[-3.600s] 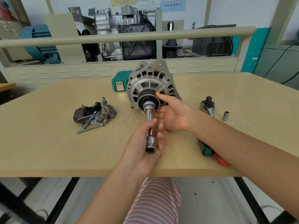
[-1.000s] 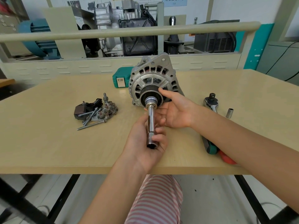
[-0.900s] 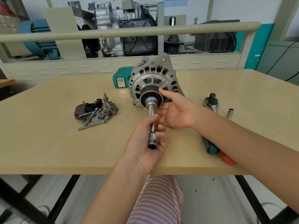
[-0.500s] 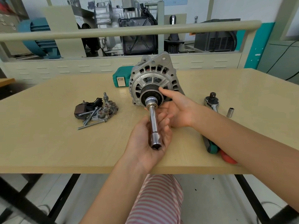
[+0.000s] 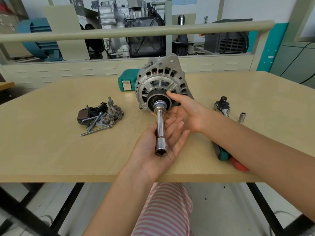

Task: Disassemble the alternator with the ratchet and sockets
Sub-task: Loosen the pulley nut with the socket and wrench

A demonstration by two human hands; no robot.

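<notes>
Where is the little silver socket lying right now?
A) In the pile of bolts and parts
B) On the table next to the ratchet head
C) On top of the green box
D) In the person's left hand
B: the small socket lies by itself on the table, just right of the ratchet, far from the pile of parts and the green box.

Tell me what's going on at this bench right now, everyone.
A person is taking apart an alternator standing on the table. A socket on a long extension bar sits on the pulley nut; the left hand lies open under the bar, fingers straight, while the right hand steadies the pulley. The ratchet lies unused to the right beside a loose socket. Removed bolts and parts are piled on the left.
</notes>
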